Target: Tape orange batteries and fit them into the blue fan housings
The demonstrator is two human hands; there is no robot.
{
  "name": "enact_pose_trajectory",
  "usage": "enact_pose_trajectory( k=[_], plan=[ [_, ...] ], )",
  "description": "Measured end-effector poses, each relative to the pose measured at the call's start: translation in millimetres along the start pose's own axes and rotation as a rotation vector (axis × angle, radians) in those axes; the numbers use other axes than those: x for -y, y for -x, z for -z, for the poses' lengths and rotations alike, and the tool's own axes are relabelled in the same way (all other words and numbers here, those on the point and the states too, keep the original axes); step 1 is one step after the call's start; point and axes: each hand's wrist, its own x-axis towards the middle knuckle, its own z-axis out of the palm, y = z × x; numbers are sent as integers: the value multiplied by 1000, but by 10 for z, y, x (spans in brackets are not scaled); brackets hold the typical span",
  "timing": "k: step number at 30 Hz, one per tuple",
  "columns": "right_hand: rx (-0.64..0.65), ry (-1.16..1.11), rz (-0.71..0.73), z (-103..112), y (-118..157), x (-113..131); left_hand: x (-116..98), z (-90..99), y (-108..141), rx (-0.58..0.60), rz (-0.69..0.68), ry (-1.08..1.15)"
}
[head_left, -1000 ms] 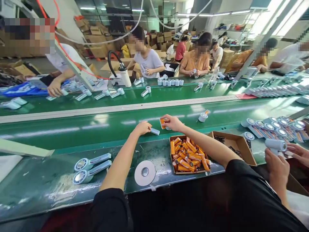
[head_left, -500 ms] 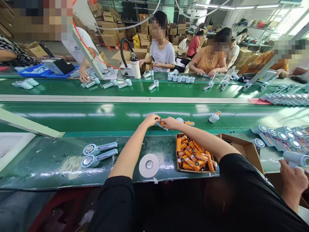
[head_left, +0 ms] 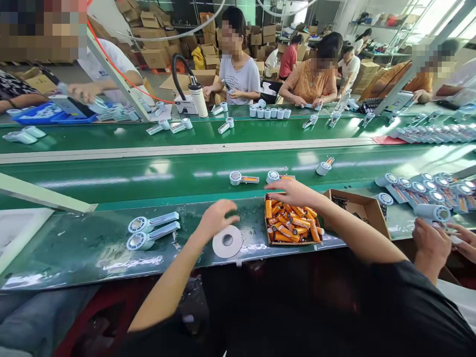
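My left hand (head_left: 218, 217) hovers just above a roll of white tape (head_left: 234, 248), fingers apart and holding nothing. With fingers stretched out, my right hand (head_left: 285, 188) is over the back edge of a cardboard box filled with orange cylindrical batteries (head_left: 292, 225); nothing shows in it. Behind that hand lies a pale blue handheld fan (head_left: 272, 177), its handle partly hidden. To its left on the green belt is another handheld fan (head_left: 235, 178) with an orange battery in its handle. Two more handheld fans (head_left: 138, 241) rest on the bench at left.
A second cardboard box (head_left: 366, 215) holds small dark parts. Many fans (head_left: 427, 186) are piled at right, near a co-worker's hands (head_left: 433, 243). One fan (head_left: 324, 168) stands farther along the belt. A pale slanted post (head_left: 44, 191) crosses the left side.
My hands have let go of the fan on the belt, which now lies flat. The left hand came back toward the tape roll; the right moved to the battery box. The view shifted slightly.
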Motion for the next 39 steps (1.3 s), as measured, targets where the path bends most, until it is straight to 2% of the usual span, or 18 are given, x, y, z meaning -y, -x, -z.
enact_pose_trajectory(
  k=[3,4,6,8,10,12,15,18,21,22,23,24,27,29,31,34,37,39],
  plan=[
    [26,-154,-46,-40,799,110,55,-158,1057,146,-85,-196],
    [20,-204,-72,-104,983,171,62,-194,1310,155,-90,-239],
    [-18,-312,-137,-295,1190,334,2,-231,1621,74,-80,-294],
    [-18,-421,-219,-542,1206,551,-163,-234,1701,-104,-81,-306],
    [70,-520,-268,-802,1098,802,-384,-226,1650,-284,-107,-287],
    [178,-633,-238,-1036,949,1041,-580,-216,1576,-382,-153,-258],
    [300,-781,-109,-1295,800,1283,-700,-185,1540,-390,-147,-224],
    [432,-772,56,-1416,819,1345,-644,-134,1572,-354,-93,-201],
    [728,-591,236,-1352,915,1261,-599,-123,1605,-287,-93,-215],
    [796,-504,274,-1284,937,1207,-606,-134,1610,-277,-104,-218],
    [797,-420,283,-1197,944,1141,-624,-152,1612,-284,-113,-216],
    [719,-345,258,-1096,932,1064,-649,-173,1609,-306,-115,-211],
    [203,-129,23,-793,763,788,-757,-232,1564,-391,-68,-181],
    [-50,62,-152,-673,558,594,-845,-258,1497,-419,-69,-155],
    [-95,199,-292,-644,334,420,-938,-276,1409,-410,-108,-127],
    [-4,193,-396,-679,91,220,-1065,-303,1295,-378,-165,-103],
    [19,104,-378,-672,56,110,-1130,-332,1278,-376,-183,-91],
    [-69,-83,-338,-651,134,98,-1135,-347,1315,-357,-170,-61]
  ],
)
